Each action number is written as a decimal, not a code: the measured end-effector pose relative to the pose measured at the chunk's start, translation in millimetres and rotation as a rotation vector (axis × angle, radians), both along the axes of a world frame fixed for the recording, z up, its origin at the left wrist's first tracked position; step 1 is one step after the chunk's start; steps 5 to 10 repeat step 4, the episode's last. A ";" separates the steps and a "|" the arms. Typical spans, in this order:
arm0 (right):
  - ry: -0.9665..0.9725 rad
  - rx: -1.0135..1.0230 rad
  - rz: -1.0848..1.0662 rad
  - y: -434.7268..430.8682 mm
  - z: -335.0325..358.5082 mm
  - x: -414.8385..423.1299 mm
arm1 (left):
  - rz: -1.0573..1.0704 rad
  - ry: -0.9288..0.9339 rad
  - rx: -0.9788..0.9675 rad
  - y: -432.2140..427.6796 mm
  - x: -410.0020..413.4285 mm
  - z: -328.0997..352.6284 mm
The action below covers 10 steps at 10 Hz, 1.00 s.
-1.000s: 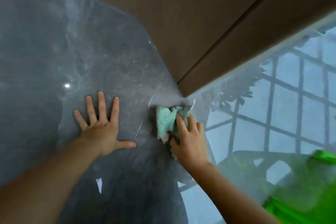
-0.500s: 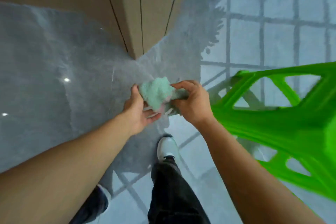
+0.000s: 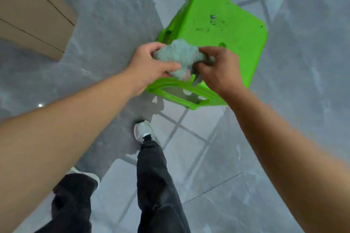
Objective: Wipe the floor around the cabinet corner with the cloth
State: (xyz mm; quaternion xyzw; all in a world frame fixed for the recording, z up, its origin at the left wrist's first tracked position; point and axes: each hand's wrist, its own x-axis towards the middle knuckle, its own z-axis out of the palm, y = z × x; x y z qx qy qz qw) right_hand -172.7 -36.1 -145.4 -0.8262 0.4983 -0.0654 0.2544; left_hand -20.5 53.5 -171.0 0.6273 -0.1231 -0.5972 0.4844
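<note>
Glossy grey stone-look floor (image 3: 106, 24) fills the room, mottled with pale streaks and mirroring a window grid as light crossing bars. Nearest the viewer stands a person in dark trousers (image 3: 157, 185) and pale sneakers, one shoe (image 3: 143, 132) stepped forward on the floor. Two bare forearms reach out and down from either side and meet in the middle of the scene.

Between them is the cloth (image 3: 177, 56), a small, fluffy, pale mint-green rag, crumpled into a loose wad with a hint of pink at its lower edge. It is held in the air above the floor, not touching it. The left hand (image 3: 149, 66) grips its left side, thumb curled over the front and fingers closed behind. The right hand (image 3: 217, 68) pinches its right side, fingers bent and closed on the fabric. The wad stretches roughly left to right between the two hands.

Just behind and under the hands sits a bright green plastic stool (image 3: 223, 30), square-topped, smooth, scuffed with dark marks, with open cut-outs in its side.

Farther off, up and to the left, is the cabinet corner (image 3: 60, 56), a matte tan wood-grain box with thin dark seams meeting the floor. It lies well to the left of the cloth, nearer the left hand, so the cloth would likely need to travel left and down to reach that patch of floor.
</note>
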 end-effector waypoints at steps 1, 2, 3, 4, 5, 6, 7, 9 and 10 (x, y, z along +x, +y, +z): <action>-0.007 -0.005 -0.142 -4.2 -22.0 -30.2 | -0.078 -0.294 0.071 -24.7 -31.7 -7.7; 0.015 0.012 -0.216 -13.1 -39.7 -43.1 | -0.188 -0.599 0.193 -43.2 -45.9 -17.7; 0.153 0.089 -0.041 -21.7 -39.1 -39.3 | -0.218 -0.672 0.231 -41.8 -38.5 -22.0; 0.252 0.005 -0.064 -7.5 -22.3 -38.6 | -0.327 -0.764 0.306 -15.9 -23.3 -7.9; 0.252 0.005 -0.064 -7.5 -22.3 -38.6 | -0.327 -0.764 0.306 -15.9 -23.3 -7.9; 0.252 0.005 -0.064 -7.5 -22.3 -38.6 | -0.327 -0.764 0.306 -15.9 -23.3 -7.9; 0.252 0.005 -0.064 -7.5 -22.3 -38.6 | -0.327 -0.764 0.306 -15.9 -23.3 -7.9; 0.252 0.005 -0.064 -7.5 -22.3 -38.6 | -0.327 -0.764 0.306 -15.9 -23.3 -7.9; 0.252 0.005 -0.064 -7.5 -22.3 -38.6 | -0.327 -0.764 0.306 -15.9 -23.3 -7.9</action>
